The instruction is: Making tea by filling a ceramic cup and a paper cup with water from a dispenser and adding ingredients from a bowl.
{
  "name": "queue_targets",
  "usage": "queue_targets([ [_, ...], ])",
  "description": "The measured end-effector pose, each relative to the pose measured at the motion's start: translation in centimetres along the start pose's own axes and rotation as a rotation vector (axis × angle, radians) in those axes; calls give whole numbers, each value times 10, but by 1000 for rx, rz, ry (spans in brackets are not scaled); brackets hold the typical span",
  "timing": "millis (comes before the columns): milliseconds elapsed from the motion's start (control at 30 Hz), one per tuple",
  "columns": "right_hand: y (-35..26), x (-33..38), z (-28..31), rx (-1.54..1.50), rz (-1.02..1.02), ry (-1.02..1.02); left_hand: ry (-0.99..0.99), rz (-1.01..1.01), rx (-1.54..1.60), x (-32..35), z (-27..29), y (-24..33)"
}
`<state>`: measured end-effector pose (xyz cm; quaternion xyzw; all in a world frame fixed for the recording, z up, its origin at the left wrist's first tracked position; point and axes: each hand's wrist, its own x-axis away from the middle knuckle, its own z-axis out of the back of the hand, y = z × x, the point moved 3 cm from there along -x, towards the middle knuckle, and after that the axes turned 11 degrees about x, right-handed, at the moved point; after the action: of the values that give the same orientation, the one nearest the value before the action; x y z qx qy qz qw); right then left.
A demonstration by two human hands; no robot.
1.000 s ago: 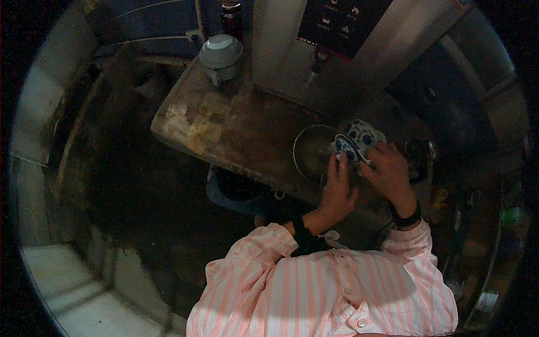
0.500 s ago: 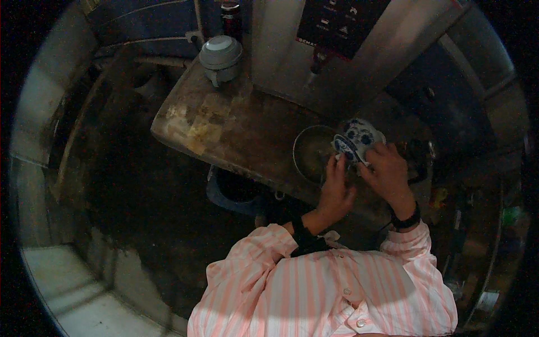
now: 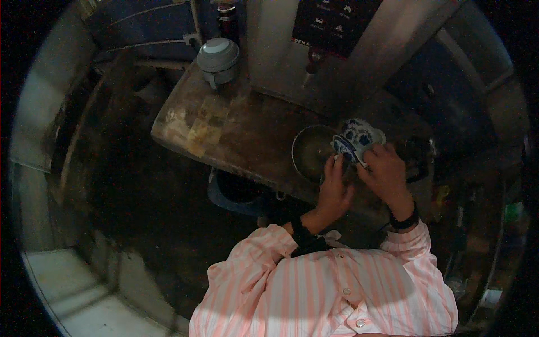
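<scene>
Your right hand [image 3: 385, 171] has its fingers curled around the blue and white cups [image 3: 356, 139], gripping them from the near side and holding them tilted. Your left hand [image 3: 334, 190] lies just beside it, fingers extended upward so that the tips touch the lower edge of the cups; whether they truly clasp the cups or only press against them cannot be told from here. The cups sit stacked or nested together, just above the right rim of a round metal bowl [image 3: 310, 150], which rests on a worn, stained table [image 3: 236, 135]. Both your wrists carry dark bands, and your sleeves are pink and white striped.

Behind the bowl rises a tall steel machine [image 3: 292, 50] with a dark panel [image 3: 337, 22] and a small tap. At the far left corner of the table stands a grey lidded pot [image 3: 218, 56]. Below the near edge of the table a dark blue bucket [image 3: 236, 194] shows on the dim floor.
</scene>
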<state>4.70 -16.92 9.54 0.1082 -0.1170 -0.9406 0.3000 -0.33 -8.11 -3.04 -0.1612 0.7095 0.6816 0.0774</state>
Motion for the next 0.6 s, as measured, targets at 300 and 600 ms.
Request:
queue_targets([
  [300, 2, 2, -8, -47, -32, 16, 54, -61, -110, -4, 8, 5],
  [600, 13, 20, -62, -563, -216, 37, 43, -154, -466, -28, 40, 17],
])
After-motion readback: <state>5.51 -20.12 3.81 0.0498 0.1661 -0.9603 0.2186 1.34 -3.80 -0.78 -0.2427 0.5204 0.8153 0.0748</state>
